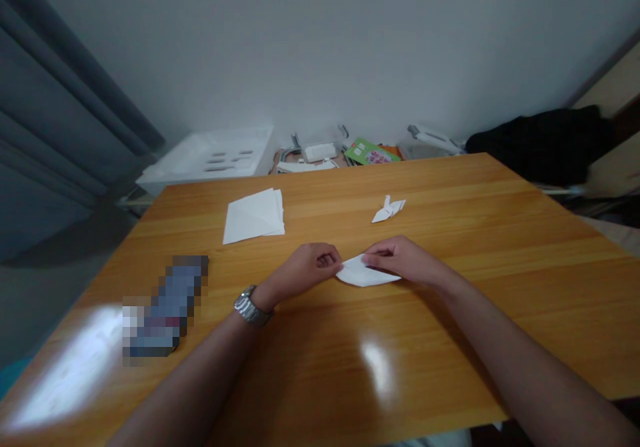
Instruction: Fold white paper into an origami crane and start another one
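A folded white paper piece (364, 272) lies flat on the wooden table (500, 247) in front of me. My left hand (305, 270), with a metal watch on its wrist, is curled and pinches the paper's left corner. My right hand (403, 260) rests on the paper's upper right edge with its fingers pressed together on it. Farther back to the right sits a small finished folded paper figure (389, 209). A stack of white paper sheets (254, 215) lies to the back left.
A blurred dark object (165, 307) lies on the table at the left. Behind the table, by the wall, sit a white tray (210, 157), cables, a green packet (370, 153) and a black cloth (545, 137). Grey curtains hang at the left.
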A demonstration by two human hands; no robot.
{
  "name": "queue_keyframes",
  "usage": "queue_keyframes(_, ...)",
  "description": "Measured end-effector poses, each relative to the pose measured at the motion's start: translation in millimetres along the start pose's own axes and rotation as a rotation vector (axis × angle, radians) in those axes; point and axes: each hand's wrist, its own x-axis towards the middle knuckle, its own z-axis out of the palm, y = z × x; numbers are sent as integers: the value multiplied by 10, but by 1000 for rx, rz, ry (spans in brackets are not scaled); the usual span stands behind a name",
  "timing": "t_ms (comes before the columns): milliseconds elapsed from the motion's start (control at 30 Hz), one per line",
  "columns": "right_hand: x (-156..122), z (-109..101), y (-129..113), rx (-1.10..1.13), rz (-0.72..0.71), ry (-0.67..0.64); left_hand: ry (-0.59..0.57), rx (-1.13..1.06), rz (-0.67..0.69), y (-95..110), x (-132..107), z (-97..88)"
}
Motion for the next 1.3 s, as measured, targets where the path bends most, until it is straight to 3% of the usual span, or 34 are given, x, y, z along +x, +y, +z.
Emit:
queue_keyframes(333, -15, 101, -43, 19, -48, 16, 69, -6, 25, 46, 28, 95)
queue_keyframes(667, -32, 52, -107, 40, -17, -11, 82, 44, 54, 48, 25, 81)
queue_keyframes(933, -65, 110, -135, -11, -67, -26, 114, 37, 145, 108, 31, 137)
queue_keyframes(1300, -35, 39, -63, 2, -35, -29, 152, -14, 117, 64, 42, 130)
